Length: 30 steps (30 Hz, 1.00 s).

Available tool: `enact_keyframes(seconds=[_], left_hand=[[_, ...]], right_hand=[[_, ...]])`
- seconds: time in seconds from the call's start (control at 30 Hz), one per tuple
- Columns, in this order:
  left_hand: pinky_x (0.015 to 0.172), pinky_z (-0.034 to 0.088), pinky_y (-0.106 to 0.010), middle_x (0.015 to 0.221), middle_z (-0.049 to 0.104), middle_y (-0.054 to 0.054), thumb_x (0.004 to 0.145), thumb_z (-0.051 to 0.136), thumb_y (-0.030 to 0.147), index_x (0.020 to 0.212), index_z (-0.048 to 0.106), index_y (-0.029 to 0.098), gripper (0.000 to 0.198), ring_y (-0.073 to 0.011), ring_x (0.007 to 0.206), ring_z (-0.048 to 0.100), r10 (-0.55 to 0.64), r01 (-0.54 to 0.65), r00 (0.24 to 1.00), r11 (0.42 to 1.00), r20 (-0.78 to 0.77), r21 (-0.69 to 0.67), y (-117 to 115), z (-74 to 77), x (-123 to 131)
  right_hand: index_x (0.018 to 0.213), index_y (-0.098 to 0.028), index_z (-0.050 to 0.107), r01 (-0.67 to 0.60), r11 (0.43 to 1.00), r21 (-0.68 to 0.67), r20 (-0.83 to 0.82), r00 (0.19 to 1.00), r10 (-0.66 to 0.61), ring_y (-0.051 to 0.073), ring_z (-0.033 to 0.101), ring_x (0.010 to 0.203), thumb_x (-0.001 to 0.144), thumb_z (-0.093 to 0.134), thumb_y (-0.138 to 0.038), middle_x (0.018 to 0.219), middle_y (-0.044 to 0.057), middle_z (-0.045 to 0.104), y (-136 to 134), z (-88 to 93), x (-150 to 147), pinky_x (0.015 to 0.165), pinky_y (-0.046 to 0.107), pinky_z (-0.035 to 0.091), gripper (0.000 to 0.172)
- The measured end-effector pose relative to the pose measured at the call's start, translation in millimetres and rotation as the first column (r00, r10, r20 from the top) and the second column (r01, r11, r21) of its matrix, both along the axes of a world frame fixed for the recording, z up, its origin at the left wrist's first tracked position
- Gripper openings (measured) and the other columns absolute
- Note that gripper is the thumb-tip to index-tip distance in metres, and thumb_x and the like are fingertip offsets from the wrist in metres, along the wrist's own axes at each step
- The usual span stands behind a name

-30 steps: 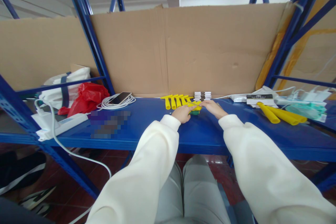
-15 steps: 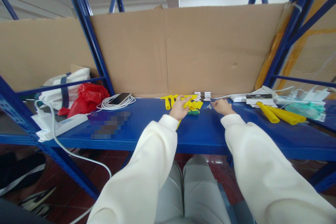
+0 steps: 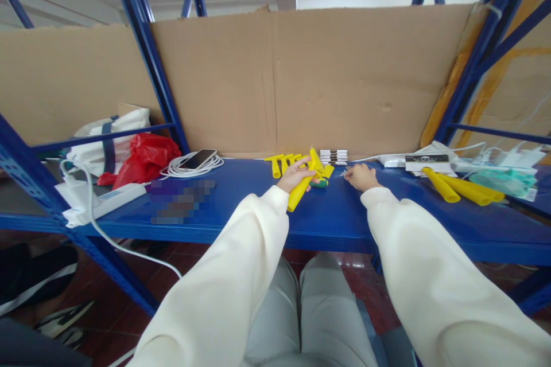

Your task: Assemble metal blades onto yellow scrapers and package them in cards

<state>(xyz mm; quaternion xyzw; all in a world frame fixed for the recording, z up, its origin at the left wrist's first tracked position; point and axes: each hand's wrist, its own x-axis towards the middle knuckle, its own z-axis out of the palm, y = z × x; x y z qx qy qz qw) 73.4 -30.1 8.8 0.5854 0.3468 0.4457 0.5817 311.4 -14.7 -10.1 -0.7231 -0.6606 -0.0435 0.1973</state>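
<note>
My left hand (image 3: 297,176) is closed around a yellow plastic handle (image 3: 298,195), its hollow round end tilted down toward me and its wider head up and to the right. Fingers curled together, my right hand (image 3: 361,176) is down at the small metal screws (image 3: 343,174); whether one is between its fingertips is too small to tell. Just right of my left hand lies a green-handled tool (image 3: 320,183), partly covered. More yellow handles (image 3: 276,168) lie in a row behind and left of that hand. A stack of white-and-black pieces (image 3: 333,156) stands at the back.
On the left are a phone (image 3: 198,159) on a coiled white cable, a red plastic bag (image 3: 144,159) and a white power strip (image 3: 112,202). Right of my hands lie yellow tubes (image 3: 467,188) and white packaging (image 3: 428,164). Cardboard (image 3: 344,80) walls the back of the blue shelf (image 3: 249,223).
My left hand has lifted and turned the yellow handle, so its tube now points toward me and its head stands higher. The right hand has moved slightly left, over the screws.
</note>
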Motion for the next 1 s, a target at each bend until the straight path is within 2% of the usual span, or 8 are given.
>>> enact_keyframes(seconds=[0.13, 0.3, 0.47, 0.7, 0.87, 1.0], left_hand=[[0.041, 0.045, -0.019, 0.093, 0.070, -0.004, 0.083, 0.070, 0.007, 0.141, 0.055, 0.021, 0.061, -0.0145, 0.058, 0.070, -0.021, 0.022, 0.999, 0.999, 0.024, -0.045, -4.1, 1.7, 1.9], [0.042, 0.043, -0.019, 0.087, 0.067, 0.000, 0.085, 0.061, 0.000, 0.132, 0.054, 0.022, 0.052, -0.0142, 0.056, 0.069, -0.041, 0.043, 0.999, 0.995, 0.016, -0.087, -8.9, 3.2, 3.5], [0.042, 0.045, -0.018, 0.089, 0.067, 0.000, 0.082, 0.069, 0.004, 0.125, 0.054, 0.024, 0.049, -0.0137, 0.055, 0.069, -0.096, 0.097, 0.995, 0.992, 0.021, -0.076, -3.7, -1.5, 2.3], [0.044, 0.047, -0.020, 0.096, 0.069, -0.004, 0.079, 0.076, 0.007, 0.122, 0.055, 0.023, 0.051, -0.0157, 0.057, 0.071, -0.108, 0.112, 0.993, 0.990, 0.045, -0.085, 2.8, -5.7, 1.9], [0.044, 0.047, -0.019, 0.102, 0.070, -0.006, 0.080, 0.075, 0.011, 0.126, 0.052, 0.024, 0.052, -0.0142, 0.054, 0.071, -0.077, 0.081, 0.996, 0.991, 0.050, -0.104, 1.7, -4.7, 2.3], [0.044, 0.045, -0.018, 0.097, 0.069, -0.003, 0.078, 0.076, 0.010, 0.126, 0.052, 0.024, 0.055, -0.0136, 0.053, 0.070, -0.074, 0.081, 0.995, 0.991, 0.068, -0.103, 1.5, -5.0, 2.6]], right_hand=[[0.103, -0.019, 0.081, 0.026, 0.995, -0.094, 0.127, 0.992, -0.014, 0.033, 0.057, 0.127, 0.095, 0.056, -0.018, 0.122, 0.017, 0.072, -5.4, 5.0, -9.5, 0.105, 0.050, 0.043, 0.026], [0.114, -0.018, 0.076, 0.023, 0.996, -0.088, 0.191, 0.982, -0.006, 0.029, 0.062, 0.125, 0.099, 0.052, -0.023, 0.127, 0.017, 0.072, -5.3, 5.8, -14.1, 0.102, 0.042, 0.046, 0.029], [0.102, -0.020, 0.078, -0.075, 0.991, -0.111, 0.171, 0.981, 0.094, 0.022, 0.071, 0.109, 0.095, 0.055, -0.017, 0.115, 0.011, 0.078, 1.7, 1.5, -13.5, 0.092, 0.028, 0.050, 0.024], [0.094, -0.017, 0.078, -0.122, 0.990, -0.073, 0.115, 0.985, 0.130, 0.021, 0.074, 0.098, 0.090, 0.054, -0.008, 0.104, 0.012, 0.080, 8.0, -0.6, -9.1, 0.085, 0.025, 0.051, 0.025], [0.084, -0.020, 0.077, -0.180, 0.983, -0.039, 0.085, 0.979, 0.183, 0.017, 0.073, 0.085, 0.087, 0.064, -0.015, 0.092, 0.007, 0.080, 14.2, -6.7, -2.7, 0.078, 0.023, 0.053, 0.014], [0.083, -0.019, 0.076, -0.178, 0.983, -0.045, 0.096, 0.979, 0.182, 0.018, 0.073, 0.084, 0.087, 0.067, -0.019, 0.089, 0.006, 0.080, 13.7, -7.0, -6.2, 0.076, 0.023, 0.053, 0.010]])
